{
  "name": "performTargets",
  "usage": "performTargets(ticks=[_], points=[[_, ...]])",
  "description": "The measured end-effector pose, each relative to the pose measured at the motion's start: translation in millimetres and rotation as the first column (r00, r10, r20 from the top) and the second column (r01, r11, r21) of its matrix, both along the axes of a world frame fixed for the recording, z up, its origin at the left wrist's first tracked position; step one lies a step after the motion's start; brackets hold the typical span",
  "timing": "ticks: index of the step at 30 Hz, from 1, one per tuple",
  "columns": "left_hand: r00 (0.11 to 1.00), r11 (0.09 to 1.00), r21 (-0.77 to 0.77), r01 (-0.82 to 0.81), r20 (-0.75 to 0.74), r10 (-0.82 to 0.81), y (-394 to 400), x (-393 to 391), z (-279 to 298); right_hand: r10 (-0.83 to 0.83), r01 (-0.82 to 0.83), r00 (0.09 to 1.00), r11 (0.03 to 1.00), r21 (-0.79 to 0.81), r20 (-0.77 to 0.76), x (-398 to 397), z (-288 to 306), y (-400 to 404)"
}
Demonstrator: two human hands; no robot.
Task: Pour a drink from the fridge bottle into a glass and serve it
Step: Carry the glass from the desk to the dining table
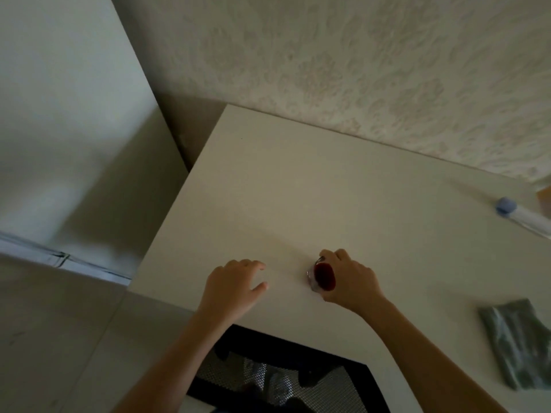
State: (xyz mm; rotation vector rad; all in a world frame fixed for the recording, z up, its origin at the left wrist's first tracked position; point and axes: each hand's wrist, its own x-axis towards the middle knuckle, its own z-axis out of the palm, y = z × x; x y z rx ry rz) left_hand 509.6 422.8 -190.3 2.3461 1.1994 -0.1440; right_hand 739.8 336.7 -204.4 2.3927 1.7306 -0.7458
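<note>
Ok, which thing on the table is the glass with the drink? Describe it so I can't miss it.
Start at the white table against the textured wall. Near its front edge, the right hand wraps a small clear glass. It is the only thing holding dark red liquid, unlike the grey-green cloth and the blue-capped white object farther right.

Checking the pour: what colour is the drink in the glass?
Dark red, in the glass held by the right hand; head view.

— Can you read any writing from where you stand?

— No. You have no legible text, label, brand, number or sign anywhere here.

— Not even on the white tube (524,217) at the far right of the tabletop (298,189)?

— Its side is blurred; you can make out nothing there.
</note>
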Motion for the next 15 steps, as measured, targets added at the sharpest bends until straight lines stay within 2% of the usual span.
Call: performTargets(ticks=[6, 15], points=[[0.995, 0.994, 0.042, -0.102, 0.014, 0.101, -7, -21, 12, 0.034, -0.034, 0.999, 0.999, 0.003, 0.004, -2, 19, 4], [0.941, 0.935, 0.115, -0.336, 0.075, 0.329, -50, -63, 50, 0.232, -0.231, 0.973, 0.957, 0.175, 0.014, -29, 80, 4]])
